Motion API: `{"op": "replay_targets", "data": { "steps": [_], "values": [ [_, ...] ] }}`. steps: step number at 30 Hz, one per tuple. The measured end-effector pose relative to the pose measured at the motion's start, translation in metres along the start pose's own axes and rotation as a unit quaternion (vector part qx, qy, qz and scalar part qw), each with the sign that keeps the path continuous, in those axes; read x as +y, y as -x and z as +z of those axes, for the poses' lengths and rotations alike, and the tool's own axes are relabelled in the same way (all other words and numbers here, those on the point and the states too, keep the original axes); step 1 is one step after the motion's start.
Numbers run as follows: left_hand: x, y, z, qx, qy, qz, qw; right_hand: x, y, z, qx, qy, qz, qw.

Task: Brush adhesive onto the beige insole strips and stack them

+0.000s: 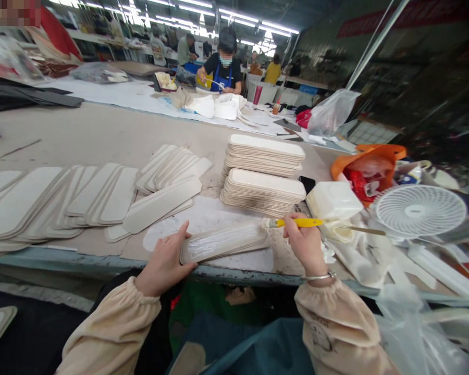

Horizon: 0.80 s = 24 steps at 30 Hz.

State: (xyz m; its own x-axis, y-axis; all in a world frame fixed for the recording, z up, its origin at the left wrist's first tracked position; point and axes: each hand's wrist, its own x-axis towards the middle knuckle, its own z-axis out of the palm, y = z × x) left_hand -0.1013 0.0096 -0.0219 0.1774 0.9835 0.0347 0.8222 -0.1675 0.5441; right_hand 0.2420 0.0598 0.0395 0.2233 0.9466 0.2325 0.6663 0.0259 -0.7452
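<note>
Sleeved arms reach over the table edge (101, 259). Fanned rows (62, 200) of cream boards spread left of the left hand (164, 263), seemingly kept apart; two tall stacks (263, 191) sit just beyond the right hand (305, 245). The left grips one thin pile (223, 242) – steadying it – while the right's fingers clamp one yellow brush (297, 223), bristles at the pile's end.

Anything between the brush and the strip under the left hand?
Nothing visible. The right hand holds the brush, bristles at the right end of the strip; the left hand grips its left end. The stacks sit behind, out of the way.
</note>
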Motion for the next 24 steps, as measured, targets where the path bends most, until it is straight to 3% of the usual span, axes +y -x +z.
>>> {"op": "replay_targets", "data": {
  "steps": [4, 7, 11, 14, 18, 21, 24],
  "values": [
    [0.000, 0.000, 0.000, 0.002, 0.000, -0.003, 1.000, 0.000, 0.011, 0.015, -0.026, 0.095, -0.113, 0.989],
    [0.000, 0.000, 0.001, 0.003, -0.001, -0.002, 1.000, -0.003, 0.020, 0.026, -0.053, 0.160, -0.158, 0.973],
    [-0.002, 0.000, 0.002, 0.011, -0.003, 0.004, 1.000, -0.013, 0.024, 0.026, -0.098, 0.063, -0.160, 0.980],
    [-0.001, 0.001, 0.002, 0.014, -0.004, 0.005, 1.000, -0.014, 0.016, 0.015, -0.054, -0.017, -0.129, 0.990],
    [-0.001, 0.001, 0.002, 0.012, -0.004, 0.006, 1.000, -0.002, 0.006, 0.011, 0.025, 0.034, -0.136, 0.990],
    [-0.002, 0.000, 0.002, 0.005, 0.001, 0.007, 1.000, 0.002, 0.011, 0.024, -0.006, 0.103, -0.169, 0.980],
    [-0.002, 0.000, 0.002, 0.002, 0.006, -0.002, 1.000, -0.007, 0.022, 0.036, -0.075, 0.128, -0.196, 0.969]
  ]
}}
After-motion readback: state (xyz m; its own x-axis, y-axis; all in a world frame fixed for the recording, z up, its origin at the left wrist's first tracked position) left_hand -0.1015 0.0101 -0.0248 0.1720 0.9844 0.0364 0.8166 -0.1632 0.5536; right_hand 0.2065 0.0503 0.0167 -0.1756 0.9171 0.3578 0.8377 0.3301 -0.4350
